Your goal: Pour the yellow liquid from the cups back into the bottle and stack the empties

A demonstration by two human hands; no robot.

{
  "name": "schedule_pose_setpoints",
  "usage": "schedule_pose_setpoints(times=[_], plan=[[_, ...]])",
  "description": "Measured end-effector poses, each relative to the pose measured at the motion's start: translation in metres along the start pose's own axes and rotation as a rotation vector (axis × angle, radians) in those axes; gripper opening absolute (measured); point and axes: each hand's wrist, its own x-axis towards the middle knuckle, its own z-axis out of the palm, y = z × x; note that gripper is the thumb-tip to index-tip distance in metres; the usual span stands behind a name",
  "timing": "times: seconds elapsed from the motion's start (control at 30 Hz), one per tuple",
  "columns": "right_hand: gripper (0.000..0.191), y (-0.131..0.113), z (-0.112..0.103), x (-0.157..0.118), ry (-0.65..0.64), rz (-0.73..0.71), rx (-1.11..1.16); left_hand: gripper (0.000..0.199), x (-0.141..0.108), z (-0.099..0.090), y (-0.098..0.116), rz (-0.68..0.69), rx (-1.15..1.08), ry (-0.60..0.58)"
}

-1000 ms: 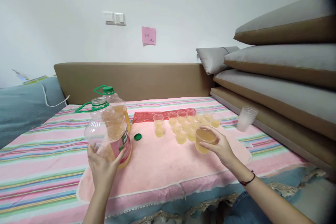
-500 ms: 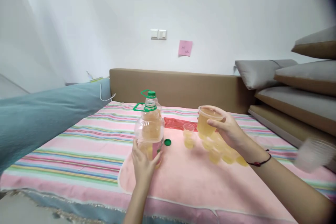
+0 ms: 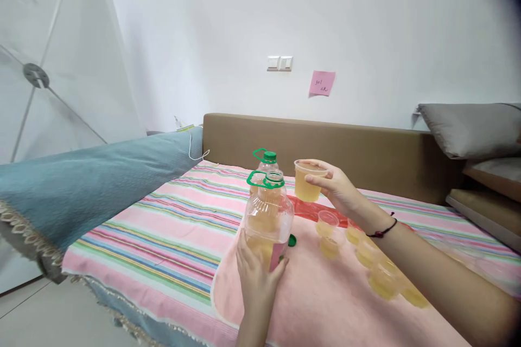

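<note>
My left hand [image 3: 258, 276] is wrapped round the lower part of a large clear plastic bottle [image 3: 266, 217] of pale yellow liquid, upright on the pink mat. Its mouth is uncapped and a green handle ring sits at its neck. A green cap [image 3: 292, 240] lies on the mat beside it. Raised above the mat, to the right of the bottle's neck, is a clear plastic cup [image 3: 306, 188] of yellow liquid, gripped by my right hand [image 3: 329, 181]. Behind the first bottle stands another one with a green cap [image 3: 269, 156].
Several small cups [image 3: 382, 279] of yellow liquid stand on the pink mat [image 3: 309, 293], partly under my right forearm. Behind them lies a red sheet [image 3: 315, 210]. Grey cushions [image 3: 472, 127] are stacked at the right; a blue padded side [image 3: 122, 168] runs along the left.
The view has turned left, so everything sits further right in the picture. My right hand has brought the held cup nearer the open bottle. My left hand stays on the bottle.
</note>
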Motion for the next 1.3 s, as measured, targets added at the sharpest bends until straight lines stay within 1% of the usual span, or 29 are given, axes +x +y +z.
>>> schedule_pose_setpoints(times=[0.23, 0.57, 0.7, 1.03, 1.3], plan=[[0.056, 0.001, 0.012, 0.012, -0.038, 0.035, -0.056, 0.108, -0.002, 0.000, 0.003, -0.056, 0.002, -0.030], [0.052, -0.003, 0.018, 0.015, -0.106, 0.024, -0.126, 0.106, -0.003, 0.001, -0.001, -0.037, -0.024, -0.034], [0.051, -0.005, 0.018, 0.015, -0.118, 0.027, -0.159, 0.107, -0.003, 0.001, -0.003, -0.031, -0.043, -0.050], [0.052, -0.006, 0.013, 0.018, -0.134, 0.004, -0.231, 0.107, -0.003, 0.002, 0.002, -0.025, -0.025, 0.003], [0.051, -0.009, 0.012, 0.019, -0.135, -0.002, -0.284, 0.106, -0.003, 0.001, 0.001, 0.013, -0.031, 0.005]])
